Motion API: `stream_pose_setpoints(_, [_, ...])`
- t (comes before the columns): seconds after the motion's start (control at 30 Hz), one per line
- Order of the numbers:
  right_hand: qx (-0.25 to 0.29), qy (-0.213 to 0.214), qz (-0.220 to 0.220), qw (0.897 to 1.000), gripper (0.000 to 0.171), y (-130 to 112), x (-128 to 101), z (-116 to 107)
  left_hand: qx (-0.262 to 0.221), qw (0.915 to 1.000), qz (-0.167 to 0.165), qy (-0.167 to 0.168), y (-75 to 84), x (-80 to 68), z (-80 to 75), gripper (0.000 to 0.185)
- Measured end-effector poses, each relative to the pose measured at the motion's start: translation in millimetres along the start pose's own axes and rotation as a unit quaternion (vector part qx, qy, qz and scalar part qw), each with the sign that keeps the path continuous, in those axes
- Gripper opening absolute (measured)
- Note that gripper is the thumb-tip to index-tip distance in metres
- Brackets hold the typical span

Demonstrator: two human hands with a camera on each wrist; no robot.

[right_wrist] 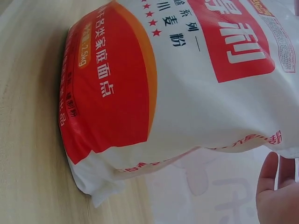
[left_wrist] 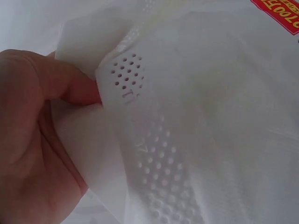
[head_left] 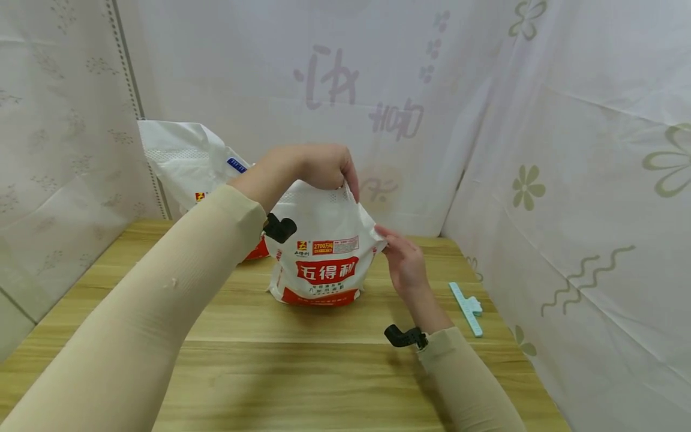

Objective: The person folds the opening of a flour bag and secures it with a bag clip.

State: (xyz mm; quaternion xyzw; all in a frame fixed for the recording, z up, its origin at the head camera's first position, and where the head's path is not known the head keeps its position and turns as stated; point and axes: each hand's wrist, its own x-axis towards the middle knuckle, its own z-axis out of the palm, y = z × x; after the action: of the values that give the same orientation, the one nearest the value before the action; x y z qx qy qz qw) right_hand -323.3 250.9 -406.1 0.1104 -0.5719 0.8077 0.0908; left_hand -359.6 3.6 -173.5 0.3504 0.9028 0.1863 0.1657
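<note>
A white and red flour bag [head_left: 318, 240] stands upright on the wooden table, its printed front toward me. My left hand [head_left: 326, 165] reaches over its top from the left and grips the upper edge near the right corner. In the left wrist view, the fingers of that hand [left_wrist: 35, 135] go behind the perforated top strip, their tips hidden by the plastic. My right hand [head_left: 407, 264] pinches the bag's right side just below that corner. The lower part of the bag [right_wrist: 112, 88] fills much of the right wrist view, with the right fingers [right_wrist: 268, 175] at its edge.
A second white flour bag [head_left: 180, 159] stands behind on the left, partly hidden by my left arm. On the right of the table [head_left: 302, 366] lies a light blue bag clip [head_left: 466, 307]. Patterned white curtains [head_left: 583, 198] enclose the table at the back and sides.
</note>
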Motion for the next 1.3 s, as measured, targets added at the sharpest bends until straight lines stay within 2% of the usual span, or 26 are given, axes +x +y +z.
stream_pose_setpoints(0.13, [-0.026,0.011,0.016,0.999,0.022,-3,1,4,0.022,0.9996,-0.017,0.002,2.9,-1.3,1.3,0.035])
stream_pose_setpoints(0.23, [-0.064,0.029,0.028,0.997,0.012,-4,4,7,0.052,0.9985,-0.011,0.014,4.1,0.3,5.0,0.037])
stream_pose_setpoints(0.37, [-0.104,0.041,0.032,0.993,0.018,-7,7,10,0.086,0.9955,0.014,0.037,3.7,3.9,12.1,0.021])
stream_pose_setpoints(0.47, [-0.117,0.033,0.027,0.992,0.026,-8,9,11,0.086,0.9950,0.020,0.046,3.0,4.6,15.3,0.009])
stream_pose_setpoints(0.6, [-0.132,0.013,0.017,0.991,0.031,-9,13,11,0.084,0.9951,0.017,0.050,2.6,3.3,16.5,0.004])
stream_pose_setpoints(0.67, [-0.147,0.003,0.015,0.989,0.031,-9,15,10,0.087,0.9946,0.017,0.054,3.7,2.5,16.3,0.010])
stream_pose_setpoints(0.77, [-0.180,-0.011,0.015,0.983,0.030,-10,16,8,0.109,0.9925,0.006,0.054,7.8,1.4,15.7,0.029])
stream_pose_setpoints(0.83, [-0.207,-0.018,0.013,0.978,0.031,-12,16,6,0.137,0.9891,-0.002,0.054,11.6,1.3,16.1,0.032])
stream_pose_setpoints(1.0, [-0.265,-0.030,0.006,0.964,0.035,-16,14,1,0.205,0.9771,-0.003,0.055,19.7,1.1,19.3,0.011])
stream_pose_setpoints(1.13, [-0.297,-0.030,-0.007,0.954,0.032,-20,12,-2,0.226,0.9726,0.016,0.053,22.1,1.9,21.2,0.007])
stream_pose_setpoints(1.3, [-0.319,-0.005,-0.060,0.946,0.020,-18,9,2,0.237,0.9698,0.034,0.045,20.2,3.6,25.4,0.009])
